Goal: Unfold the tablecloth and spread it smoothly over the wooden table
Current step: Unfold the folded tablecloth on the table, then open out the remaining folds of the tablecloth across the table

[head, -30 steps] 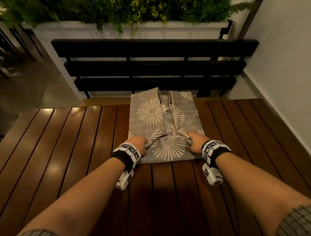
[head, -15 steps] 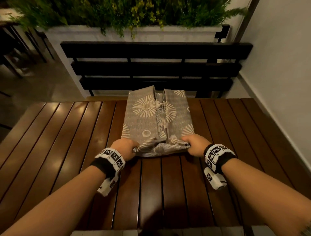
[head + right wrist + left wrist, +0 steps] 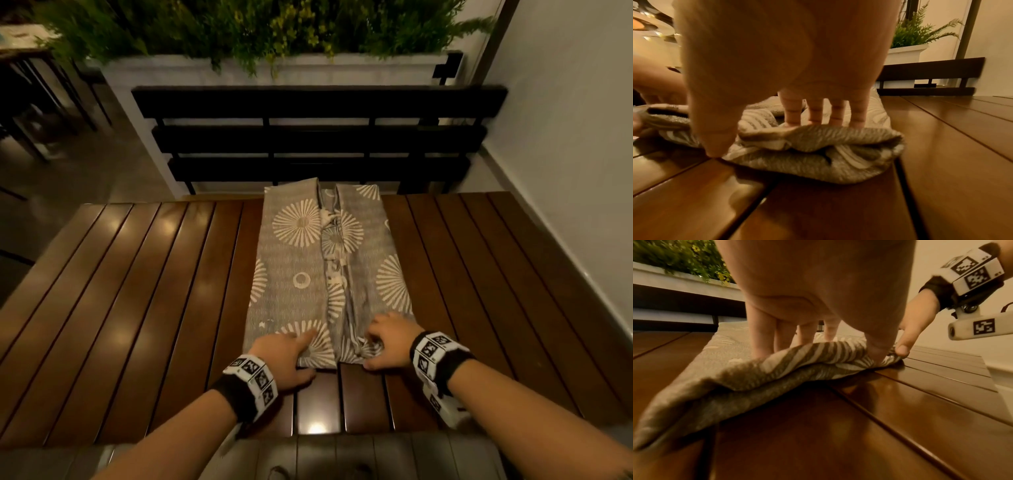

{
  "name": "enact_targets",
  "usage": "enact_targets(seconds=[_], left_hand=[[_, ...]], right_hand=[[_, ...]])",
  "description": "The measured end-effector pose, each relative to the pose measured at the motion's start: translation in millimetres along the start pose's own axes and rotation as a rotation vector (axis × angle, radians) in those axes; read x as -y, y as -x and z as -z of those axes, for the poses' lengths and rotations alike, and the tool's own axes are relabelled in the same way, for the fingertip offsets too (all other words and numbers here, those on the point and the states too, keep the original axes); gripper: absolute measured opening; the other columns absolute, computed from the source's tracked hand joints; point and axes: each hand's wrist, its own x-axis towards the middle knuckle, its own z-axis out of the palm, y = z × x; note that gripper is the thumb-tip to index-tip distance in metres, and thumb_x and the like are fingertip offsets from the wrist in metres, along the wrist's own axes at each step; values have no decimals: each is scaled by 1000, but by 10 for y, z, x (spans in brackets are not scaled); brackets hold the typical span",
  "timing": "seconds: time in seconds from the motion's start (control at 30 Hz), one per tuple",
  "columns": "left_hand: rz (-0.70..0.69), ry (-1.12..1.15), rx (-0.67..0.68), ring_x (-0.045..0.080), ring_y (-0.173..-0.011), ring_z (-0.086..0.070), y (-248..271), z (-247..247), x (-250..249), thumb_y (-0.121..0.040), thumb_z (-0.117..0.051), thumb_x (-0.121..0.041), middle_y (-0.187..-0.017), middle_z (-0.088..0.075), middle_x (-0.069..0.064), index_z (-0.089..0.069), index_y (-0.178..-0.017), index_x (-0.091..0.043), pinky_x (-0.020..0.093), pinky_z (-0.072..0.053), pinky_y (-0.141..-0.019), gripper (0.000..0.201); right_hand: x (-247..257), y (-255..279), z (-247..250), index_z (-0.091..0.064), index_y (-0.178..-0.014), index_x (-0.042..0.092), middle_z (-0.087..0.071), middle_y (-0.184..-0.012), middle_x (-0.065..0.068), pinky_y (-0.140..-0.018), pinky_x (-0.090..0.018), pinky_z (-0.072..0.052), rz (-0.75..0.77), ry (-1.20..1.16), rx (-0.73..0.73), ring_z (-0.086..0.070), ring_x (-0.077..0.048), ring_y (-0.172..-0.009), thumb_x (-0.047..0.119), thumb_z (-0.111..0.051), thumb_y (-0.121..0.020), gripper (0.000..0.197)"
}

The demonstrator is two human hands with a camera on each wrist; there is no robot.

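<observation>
A grey tablecloth (image 3: 294,284) with white sunburst prints lies folded in a long strip on the slatted wooden table (image 3: 137,308), running from the far edge toward me. My left hand (image 3: 287,353) rests on its near left corner, fingers (image 3: 764,344) straight on top and the thumb (image 3: 877,350) pressing the edge, with a ridge of cloth (image 3: 797,356) raised between them. My right hand (image 3: 387,339) pinches the near right corner: curled fingers (image 3: 813,113) on top of the folded layers (image 3: 818,162), thumb (image 3: 717,142) at the front edge.
A dark slatted bench (image 3: 308,137) stands beyond the table's far edge, with a white planter (image 3: 274,68) of greenery behind it. A pale wall (image 3: 565,137) runs along the right side. Bare table slats lie on both sides of the cloth.
Both hands drew the cloth's near end toward me, so the strip now lies longer. My left fingers have straightened out on top of it.
</observation>
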Motion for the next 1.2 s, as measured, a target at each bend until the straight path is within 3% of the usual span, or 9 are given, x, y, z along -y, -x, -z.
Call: enact_targets(seconds=[0.1,0.43,0.5,0.57,0.63,0.83,0.93,1.03,1.2], left_hand=[[-23,-22,71,35,-108,-58,-28,1,-114,-77,-45,-76,-133,-47,12,-7,-148,-43,42,-52,-88,87],[-151,-142,281,37,-107,-54,-70,299,-265,-77,-51,-73,-122,-48,18,-41,-141,-27,37,-47,-86,79],[-153,-76,332,32,-98,-57,-144,337,-245,-77,-53,-72,-112,-52,13,-56,-124,-24,33,-46,-81,67],[-106,45,379,26,-90,-61,-257,428,-201,-76,-55,-72,-102,-64,8,-68,-103,-20,34,-51,-81,60],[-31,116,432,21,-90,-64,-372,574,-184,-79,-57,-66,-97,-70,2,-73,-98,-18,32,-50,-83,55],[-8,76,151,27,-107,-60,-936,1151,-64,-92,-55,-37,-120,-64,8,-60,-127,-17,32,-46,-84,40],[-10,37,43,28,-113,-58,-1277,1309,67,-90,-58,-35,-125,-62,10,-53,-133,-19,34,-47,-91,47],[0,46,-54,31,-111,-59,-1663,1509,180,-90,-58,-32,-123,-63,12,-51,-132,-16,35,-47,-89,46],[185,503,-185,33,-102,-62,-2445,1777,430,-91,-59,-33,-117,-63,13,-51,-128,-9,33,-50,-83,45]], right_hand=[[144,-59,-38,-51,-122,18,-49,-124,-6,-92,-39,-38,-67,13,-2,-42,-28,-118,59,-62,-73,65],[235,13,-138,-49,-131,19,-49,-126,-9,-99,-42,-39,-103,-31,64,-37,-31,-120,48,-63,-75,64],[201,36,-66,-58,-116,17,-54,-113,-9,-91,-37,-42,-115,-103,105,-45,-27,-107,42,-58,-81,43],[137,61,80,-57,-74,20,-51,-78,-6,-67,-29,-40,-148,-248,100,-48,-20,-72,24,-52,-86,13],[14,60,185,-53,-66,20,-46,-67,-4,-57,-27,-36,-203,-423,55,-44,-19,-61,6,-47,-83,23],[-210,-10,259,-58,-97,14,-60,-93,-6,-70,-24,-37,-246,-587,-12,-56,-28,-101,8,-44,-91,17],[-192,-95,82,-41,-140,16,-47,-141,-10,-92,-30,-43,-283,-623,138,-51,-24,-117,46,-62,-81,69],[-209,-176,-21,-38,-142,16,-39,-149,-7,-107,-32,-35,-255,-539,139,-41,-26,-132,53,-72,-72,86],[-197,-255,-117,-50,-131,20,-46,-140,-6,-104,-31,-37,-283,-509,134,-45,-27,-128,43,-71,-75,64]])
